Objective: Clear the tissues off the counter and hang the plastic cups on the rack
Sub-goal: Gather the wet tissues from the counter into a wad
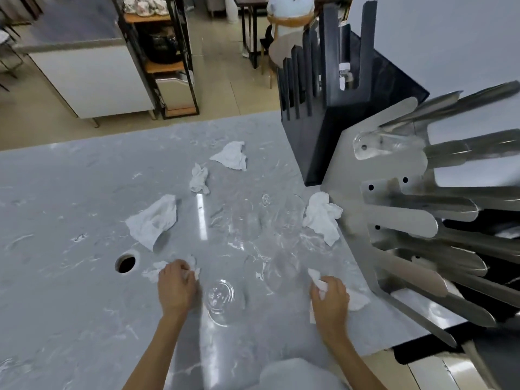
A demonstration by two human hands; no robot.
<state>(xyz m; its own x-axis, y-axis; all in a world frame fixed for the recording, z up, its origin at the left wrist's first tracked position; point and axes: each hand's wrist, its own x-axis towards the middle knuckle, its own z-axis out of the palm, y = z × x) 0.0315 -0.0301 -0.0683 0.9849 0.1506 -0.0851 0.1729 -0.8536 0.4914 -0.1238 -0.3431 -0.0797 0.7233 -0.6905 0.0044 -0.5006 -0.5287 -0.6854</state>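
Several clear plastic cups are hard to pick out against the pale grey marbled tabletop: only the nearest plastic cup, lying between the two hands, shows its rim plainly, while others further back, such as a faint one beyond it, read as little more than glints and outlines, so their number cannot be told. Metal pegs of the rack run out of view at the right edge, and one clear cup seems to sit already on an upper peg. The left hand is curled down over a crumpled tissue, fingers closed on part of it, just right of a round hole in the tabletop. The right hand is closed around another tissue, white paper poking out above and to the right of the fist. Four loose tissues lie further away: a large one, a small twisted one, one at the back and one beside the rack base.
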